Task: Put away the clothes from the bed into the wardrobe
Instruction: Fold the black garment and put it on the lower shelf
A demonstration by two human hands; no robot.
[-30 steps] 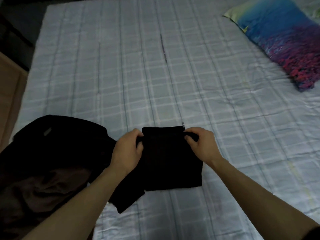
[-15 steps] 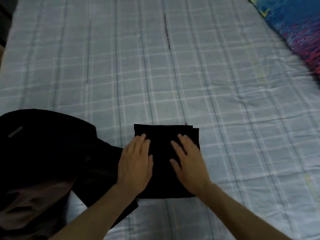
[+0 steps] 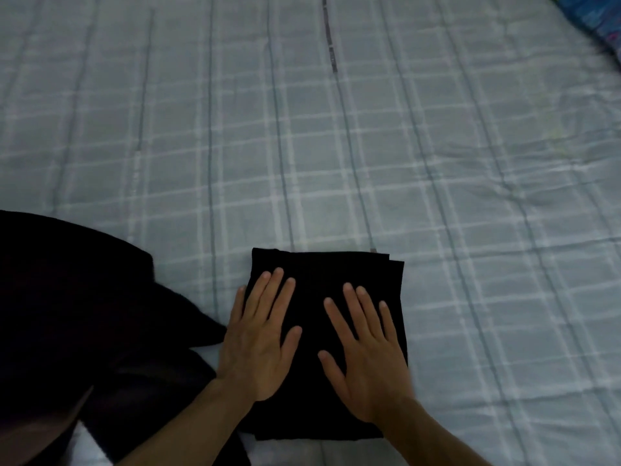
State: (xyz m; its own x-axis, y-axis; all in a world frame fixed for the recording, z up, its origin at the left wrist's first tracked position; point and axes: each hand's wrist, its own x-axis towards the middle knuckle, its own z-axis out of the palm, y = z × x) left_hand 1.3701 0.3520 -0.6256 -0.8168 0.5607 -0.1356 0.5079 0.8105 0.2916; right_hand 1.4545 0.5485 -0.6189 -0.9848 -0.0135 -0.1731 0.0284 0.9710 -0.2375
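Folded black cloth (image 3: 322, 274) lying flat on the bed (image 3: 336, 146), near its front edge, squared into a neat rectangle with layered edges showing at the far right corner. Pressed from above by both palms: left hand (image 3: 260, 344) over the left half, little finger just off the edge onto the sheet; right hand (image 3: 366, 361) over the right half. Fingers straight and spread on both, nothing pinched or gripped.

Just to the left, a loose black pile (image 3: 67, 314), unfolded, touching or nearly touching the left wrist. Far top right, a sliver of pillow (image 3: 594, 25). No wardrobe in view.

Probably the smoothing step before lifting. Best done by sweeping outward from the centre to push air and creases out, keeping pressure even so layers do not slide apart at that offset corner. Then sliding flat fingers under both short sides to lift it level, well clear of the pile, so the fold holds on the way to the wardrobe.
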